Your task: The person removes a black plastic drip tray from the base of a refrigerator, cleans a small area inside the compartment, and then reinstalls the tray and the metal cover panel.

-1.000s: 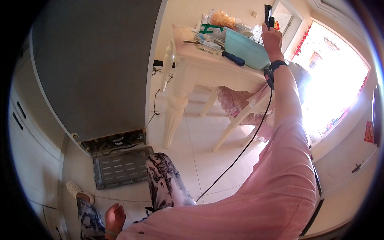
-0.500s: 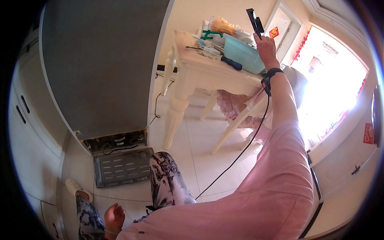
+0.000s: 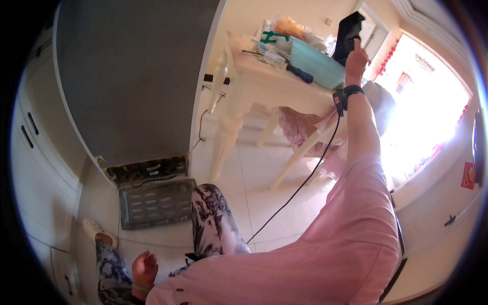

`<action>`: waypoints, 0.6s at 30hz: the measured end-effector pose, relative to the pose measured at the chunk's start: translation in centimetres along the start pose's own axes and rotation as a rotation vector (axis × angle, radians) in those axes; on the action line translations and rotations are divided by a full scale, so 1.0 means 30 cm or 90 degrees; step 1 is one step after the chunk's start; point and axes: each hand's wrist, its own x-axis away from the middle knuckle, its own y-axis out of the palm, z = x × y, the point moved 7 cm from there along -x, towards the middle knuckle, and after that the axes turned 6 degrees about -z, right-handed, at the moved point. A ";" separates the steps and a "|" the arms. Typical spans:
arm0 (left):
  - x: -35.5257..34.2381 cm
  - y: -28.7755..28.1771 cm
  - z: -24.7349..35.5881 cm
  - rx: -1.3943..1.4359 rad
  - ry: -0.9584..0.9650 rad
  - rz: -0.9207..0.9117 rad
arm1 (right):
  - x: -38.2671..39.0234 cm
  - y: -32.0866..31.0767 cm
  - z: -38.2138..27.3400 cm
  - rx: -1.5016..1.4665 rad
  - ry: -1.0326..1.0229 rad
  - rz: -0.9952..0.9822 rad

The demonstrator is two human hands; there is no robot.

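My right hand [image 3: 357, 62] is raised at the end of an outstretched arm, gripping a flat black rectangular object [image 3: 346, 38]. Its broad dark face shows, but its exact kind does not. On that wrist is a black band with a small box [image 3: 339, 102], from which a black cable runs down toward my body. Just left of the hand, a pale turquoise basin [image 3: 316, 63] stands on a cream table [image 3: 284, 90]. Low at the left, my left hand [image 3: 145, 269] hangs beside my legs, fingers loosely curled and nothing visible in them.
A screwdriver with a dark blue handle [image 3: 300, 73] and other small items lie on the table. A tall grey panel [image 3: 132, 81] fills the left, with an opened compartment [image 3: 147, 172] at its base. A dark slotted cover [image 3: 157, 204] lies on the tiled floor before it.
My right hand has moved slightly right, and the black object has turned from nearly edge-on to show its broad face. The left hand stays low, hardly moved. The view has shifted slightly.
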 end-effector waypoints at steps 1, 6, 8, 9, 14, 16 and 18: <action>0.013 -0.018 0.044 -0.157 0.104 -0.014 | 0.007 0.010 0.004 0.031 0.048 0.010; 0.137 0.289 0.075 -0.595 0.262 -0.185 | 0.070 -0.106 0.128 -0.021 0.149 0.035; 0.108 0.288 0.097 -0.395 0.178 -0.131 | 0.131 -0.109 0.113 -0.161 0.223 0.011; 0.072 0.310 0.076 -0.326 0.147 -0.124 | 0.138 -0.179 0.147 -0.224 0.250 0.006; -0.075 0.256 0.079 -0.256 0.122 -0.060 | 0.281 -0.267 -0.040 -0.625 0.377 -0.074; -0.090 0.150 0.064 -0.189 0.091 -0.036 | 0.361 -0.277 -0.205 -0.786 0.416 -0.142; -0.124 0.131 0.021 -0.074 -0.031 0.008 | 0.447 -0.322 -0.317 -0.892 0.454 -0.233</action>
